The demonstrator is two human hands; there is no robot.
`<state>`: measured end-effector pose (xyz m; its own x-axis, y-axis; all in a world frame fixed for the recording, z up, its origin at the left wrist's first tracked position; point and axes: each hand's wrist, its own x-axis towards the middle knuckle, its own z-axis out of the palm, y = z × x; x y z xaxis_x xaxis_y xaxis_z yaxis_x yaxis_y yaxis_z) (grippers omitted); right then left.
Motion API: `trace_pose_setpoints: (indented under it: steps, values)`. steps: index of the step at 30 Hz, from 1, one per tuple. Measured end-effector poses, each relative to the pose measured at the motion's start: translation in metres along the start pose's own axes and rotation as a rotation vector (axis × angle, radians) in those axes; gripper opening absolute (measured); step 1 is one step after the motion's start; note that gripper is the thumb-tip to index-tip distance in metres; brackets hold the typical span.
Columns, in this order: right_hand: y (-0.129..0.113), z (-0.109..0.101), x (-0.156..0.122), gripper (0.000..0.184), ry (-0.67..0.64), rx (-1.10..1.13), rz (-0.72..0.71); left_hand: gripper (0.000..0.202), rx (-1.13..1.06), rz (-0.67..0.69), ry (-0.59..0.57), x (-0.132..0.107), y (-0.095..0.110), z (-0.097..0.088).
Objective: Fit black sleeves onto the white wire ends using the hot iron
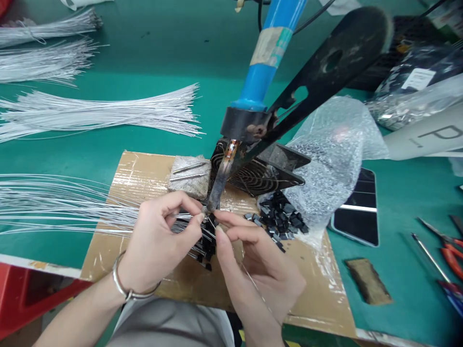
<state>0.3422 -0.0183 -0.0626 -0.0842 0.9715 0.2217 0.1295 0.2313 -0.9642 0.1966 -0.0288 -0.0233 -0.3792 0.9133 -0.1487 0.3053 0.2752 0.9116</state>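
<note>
Green table (pixel 405 193) spreads before you, with cardboard (pixel 318 303) on its near side and three white bundles (pixel 104 114) at the far left. Over the cardboard slants a blue-handled iron (pixel 251 91) on a black stand (pixel 358 38), its tip down beside your fingers. White wires (pixel 119 214) run from the left beneath your left hand (pixel 159 236); its grip pinches one of them right by the tip, though the end is too small to make out. Your right hand (pixel 260 260) has thumb and forefinger pinching a thin strand (pixel 257 287) that crosses your palm. Under your fingertips lie black parts (pixel 209 246). A fan (pixel 267 179) stands just behind the tip, a grey pad (pixel 190 188) bearing two metal rods is to its left, and a black heap (pixel 282 214) spills from a clear bag (pixel 325 149) to the right. Farther right sit your phone (pixel 358 217) and a sponge (pixel 369 281).
</note>
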Motion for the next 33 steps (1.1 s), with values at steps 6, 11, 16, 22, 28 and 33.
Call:
trace_pose_setpoints:
  steps: [6, 11, 16, 22, 28, 33]
  values:
    - [-0.0003, 0.0009, -0.0007, 0.013, 0.017, -0.006, -0.003, 0.010, -0.003, -0.007, 0.001, 0.0003, 0.0003, 0.0005]
    - [0.0004, 0.0002, -0.0010, 0.013, 0.014, -0.005, -0.008, 0.011, 0.003, 0.010, -0.003, 0.0013, -0.0010, -0.0001]
    - [0.0016, 0.0006, -0.0003, 0.014, 0.015, 0.008, -0.018, 0.009, 0.002, 0.005, -0.016, 0.0012, -0.0015, 0.0000]
    - [0.0017, 0.0020, -0.0002, 0.014, 0.021, 0.017, -0.042, 0.009, 0.005, 0.025, -0.011, 0.0007, 0.0008, -0.0013]
    - [-0.0002, 0.0018, -0.0006, 0.012, 0.025, -0.012, -0.043, 0.010, -0.012, 0.027, -0.014, 0.0011, 0.0006, -0.0009]
    - [-0.0002, 0.0007, -0.0004, 0.012, 0.006, -0.017, -0.037, 0.009, 0.003, 0.017, -0.022, 0.0004, 0.0004, -0.0011]
